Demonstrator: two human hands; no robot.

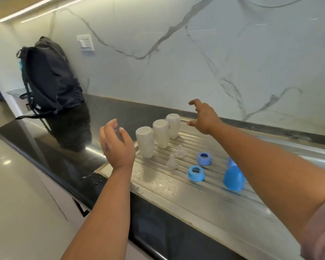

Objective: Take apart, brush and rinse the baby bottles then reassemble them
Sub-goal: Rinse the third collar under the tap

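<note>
Ribbed steel drainboard [204, 194] holds three inverted bottle bodies [160, 133], light, wet, slippery; grip mid-barrel. Left hand [117, 145] at nine o'clock, right hand [204, 117] at two o'clock, fingers apart, empty

Home kitchen. Dark glossy stone tabletop [68, 166] runs along a white marble-look backsplash [195, 62] with grey veins. Stainless ribbed drainboard [186, 186] set into the tabletop at right. White wall switch plate [85, 43] on the far wall, light strip [36, 11] overhead at upper left. Dark backpack [49, 79] leans against the far left end. Pale cabinet fronts [64, 203] below the near edge, glossy tile floor [13, 203] at left.
</note>
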